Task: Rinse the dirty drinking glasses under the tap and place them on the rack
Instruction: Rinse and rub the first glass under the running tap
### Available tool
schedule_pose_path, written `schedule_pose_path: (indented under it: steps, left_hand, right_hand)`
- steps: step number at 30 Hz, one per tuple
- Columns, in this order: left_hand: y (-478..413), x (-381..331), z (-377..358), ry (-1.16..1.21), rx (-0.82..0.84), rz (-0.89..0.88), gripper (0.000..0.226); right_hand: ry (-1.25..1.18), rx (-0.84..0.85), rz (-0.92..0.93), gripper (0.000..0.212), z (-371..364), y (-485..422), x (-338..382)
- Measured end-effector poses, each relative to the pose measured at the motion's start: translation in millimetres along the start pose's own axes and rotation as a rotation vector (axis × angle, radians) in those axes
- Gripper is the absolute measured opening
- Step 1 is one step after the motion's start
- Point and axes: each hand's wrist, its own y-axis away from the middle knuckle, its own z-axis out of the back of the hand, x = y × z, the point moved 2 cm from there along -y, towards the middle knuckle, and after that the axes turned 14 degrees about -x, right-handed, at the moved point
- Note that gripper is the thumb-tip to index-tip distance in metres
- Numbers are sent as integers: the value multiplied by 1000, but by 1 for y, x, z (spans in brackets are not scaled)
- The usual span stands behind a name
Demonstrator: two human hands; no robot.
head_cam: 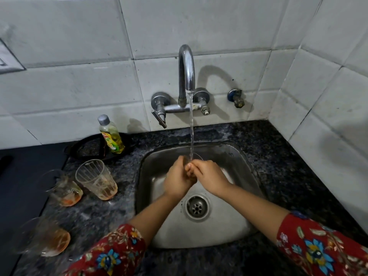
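Observation:
Both my hands hold one clear drinking glass (196, 156) over the steel sink (235, 156), under the running tap (186, 68). My left hand (177, 180) grips its left side and my right hand (207, 176) wraps the right side. Only the glass's rim shows above my fingers, and the water stream falls into it. Three dirty glasses with orange residue stand on the dark counter to the left: one upright (95, 179), one blurred (63, 188), one at the near left (43, 237). No rack is in view.
A bottle of yellow-green dish soap (111, 134) stands on a black tray (87, 148) behind the glasses. The drain (197, 207) lies in the sink's middle. White tiled walls close in at the back and right. A dark blue surface (23, 176) lies far left.

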Motion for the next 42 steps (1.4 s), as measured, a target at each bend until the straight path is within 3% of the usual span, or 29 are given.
schedule_pose_path:
  steps: [2,5,6,7,11,15,17,20,22,24,27,32,35,39,42]
  left_hand:
    - [-6,3,3,98,55,4,34]
    - [-25,3,14,359,503,115,34]
    - [-27,1,14,348,543,98,33]
    - [-24,0,10,303,498,86,32]
    - [-5,-3,2,-15,45,-8,39]
    - [-15,4,12,186,248,-29,62]
    - [-11,4,11,158,265,-88,61]
    - [-1,3,5,-128,149,-287,62]
    - [2,10,2,-377,183,-321,75]
    - [5,22,2,-468,292,-277,91]
    - [12,32,4,-287,382,-14,88]
    - [13,44,-3,346,337,850,51]
    - [10,39,-8,866,281,1313,49]
    - [-6,22,-24,1318,131,1487,61]
    - [-16,6,-34,1413,58,1507,59]
  right_hand:
    - [-14,6,35,21,2,1,5]
    - [12,133,172,22,15,7,-4]
    - [35,150,181,23,16,8,-6]
    - [52,141,151,23,14,7,-7]
    - [97,103,-11,23,2,-5,7]
    - [46,272,51,23,10,-6,-1]
    - [29,254,2,25,8,-3,-2]
    - [120,16,-246,44,-5,-6,5]
    - [101,80,-489,52,-15,-9,5]
    - [-72,242,-708,45,-20,-9,5]
    - [-229,275,-835,21,-15,-8,2]
    - [-209,174,-858,21,-18,-13,-4]
    - [-347,175,-938,22,-17,-10,3]
    - [-240,104,-780,20,-13,-18,6]
    - [-81,89,-633,24,-5,-20,7]
